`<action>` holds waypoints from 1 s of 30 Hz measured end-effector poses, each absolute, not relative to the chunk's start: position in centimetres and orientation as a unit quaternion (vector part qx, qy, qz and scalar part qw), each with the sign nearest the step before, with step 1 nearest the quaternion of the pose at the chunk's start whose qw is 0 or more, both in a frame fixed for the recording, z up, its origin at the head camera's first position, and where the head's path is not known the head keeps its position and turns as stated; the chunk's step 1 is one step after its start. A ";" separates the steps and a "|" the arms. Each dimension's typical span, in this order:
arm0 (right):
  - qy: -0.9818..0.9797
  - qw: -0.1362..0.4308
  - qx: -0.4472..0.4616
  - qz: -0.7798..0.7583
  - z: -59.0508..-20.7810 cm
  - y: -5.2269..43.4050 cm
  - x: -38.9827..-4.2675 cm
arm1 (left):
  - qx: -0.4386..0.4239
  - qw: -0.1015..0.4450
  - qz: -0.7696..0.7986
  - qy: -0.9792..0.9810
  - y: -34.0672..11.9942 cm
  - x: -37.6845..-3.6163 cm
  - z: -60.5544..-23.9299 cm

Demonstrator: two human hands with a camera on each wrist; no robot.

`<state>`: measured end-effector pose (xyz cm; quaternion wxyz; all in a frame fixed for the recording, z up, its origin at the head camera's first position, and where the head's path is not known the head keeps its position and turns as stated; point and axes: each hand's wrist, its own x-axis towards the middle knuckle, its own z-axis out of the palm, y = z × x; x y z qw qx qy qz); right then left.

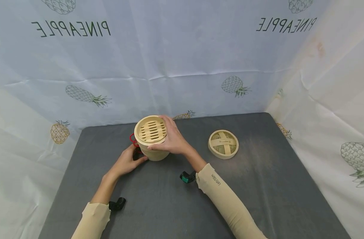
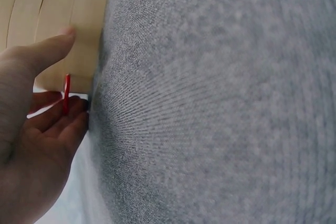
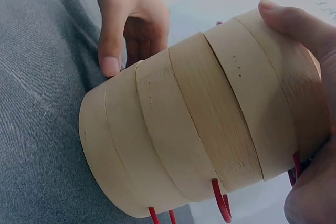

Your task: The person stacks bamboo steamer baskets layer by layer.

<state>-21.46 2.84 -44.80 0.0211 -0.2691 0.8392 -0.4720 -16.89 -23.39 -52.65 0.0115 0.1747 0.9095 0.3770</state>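
1. A stack of round pale bamboo steamer baskets [image 1: 152,139] stands near the back left of the dark grey cloth-covered counter [image 1: 259,192].
2. The head view looks into the top basket: its slatted bamboo floor shows, with nothing lying on the slats. What the lower tiers hold cannot be seen.
3. The right hand [image 1: 171,139] grips the top basket, fingers curled over its rim and side; the right wrist view shows the thumb lying along the upper band.
4. The left hand [image 1: 126,162] touches the bottom of the stack at its left side, thumb against the wood and fingers loosely bent round thin red wire loops [image 3: 220,203] that stick out from the tiers.
5. A round woven bamboo lid [image 1: 223,143] lies flat on the counter, well apart to the right of the stack.
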 end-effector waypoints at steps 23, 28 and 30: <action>0.835 0.019 -0.276 -0.475 -45.4 2.8 -21.4 | 0.177 0.017 0.376 0.909 -23.0 -16.3 -52.4; 0.837 0.015 -0.276 -0.472 -45.3 2.9 -21.4 | 0.177 0.018 0.376 0.909 -22.9 -16.5 -52.3; 0.838 0.013 -0.273 -0.472 -45.3 3.0 -21.4 | 0.180 0.020 0.376 0.909 -22.8 -16.6 -52.2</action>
